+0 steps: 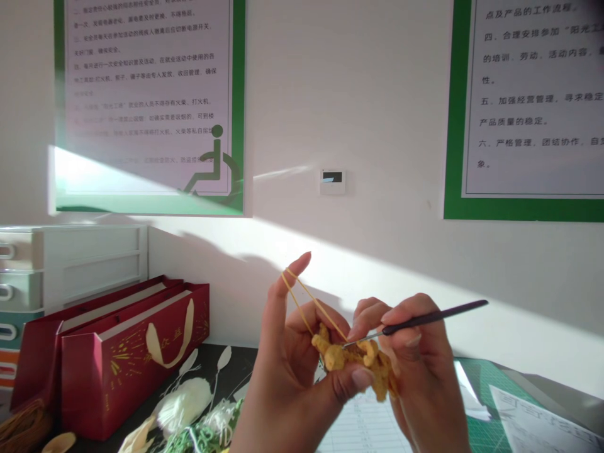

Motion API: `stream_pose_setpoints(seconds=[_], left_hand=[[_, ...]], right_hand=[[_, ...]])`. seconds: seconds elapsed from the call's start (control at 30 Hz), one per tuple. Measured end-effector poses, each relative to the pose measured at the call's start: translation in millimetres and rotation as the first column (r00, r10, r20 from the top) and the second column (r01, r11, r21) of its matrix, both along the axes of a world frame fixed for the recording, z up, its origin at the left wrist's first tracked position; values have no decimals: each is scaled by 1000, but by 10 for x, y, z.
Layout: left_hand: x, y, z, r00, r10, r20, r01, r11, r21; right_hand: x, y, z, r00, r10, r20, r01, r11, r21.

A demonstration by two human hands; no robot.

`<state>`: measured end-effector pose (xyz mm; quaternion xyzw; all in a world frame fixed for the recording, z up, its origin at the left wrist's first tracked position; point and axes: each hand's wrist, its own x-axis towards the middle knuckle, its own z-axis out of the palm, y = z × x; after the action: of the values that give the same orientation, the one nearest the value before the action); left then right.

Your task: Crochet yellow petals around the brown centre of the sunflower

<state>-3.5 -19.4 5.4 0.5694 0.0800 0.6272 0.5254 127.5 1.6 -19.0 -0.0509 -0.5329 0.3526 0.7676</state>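
A small, lumpy yellow crochet piece [334, 356] is pinched between the thumb and fingers of my left hand [297, 377]. My left index finger points up, and yellow yarn [298, 304] loops over it and runs down to the piece. In my right hand [419, 352] is a crochet hook [438, 316] with a dark handle and a thin metal shaft, held between thumb and fingers. The hook's tip meets the top of the crochet piece; whether it sits inside a stitch I cannot tell. The piece's lower right part hangs beside my right hand.
Red gift bags [117, 365] stand at the left, by a drawer unit [94, 264]. White yarn [185, 402] and green yarn [201, 435] lie on the dark table. Printed paper [542, 418] rests on a green cutting mat [481, 434] at the right. Posters hang on the wall behind.
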Motion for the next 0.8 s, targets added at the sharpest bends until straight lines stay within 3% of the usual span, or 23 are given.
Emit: stream_pose_setpoints(seconds=[0.13,0.37,0.6,0.8], left_hand=[[-13,-31,-17,1000,-18,-7,18,1000,11],[17,-104,64,992,126,-21,-128,983,-133],[-41,-1,24,994,-105,-25,102,991,-91],[-49,25,-2,990,-142,-14,141,986,-91]], right_hand=[[55,34,-19,998,-21,51,20,1000,24],[31,102,-14,994,-106,34,101,988,118],[65,95,24,991,-130,24,124,976,178],[135,104,33,992,-123,41,112,972,207]])
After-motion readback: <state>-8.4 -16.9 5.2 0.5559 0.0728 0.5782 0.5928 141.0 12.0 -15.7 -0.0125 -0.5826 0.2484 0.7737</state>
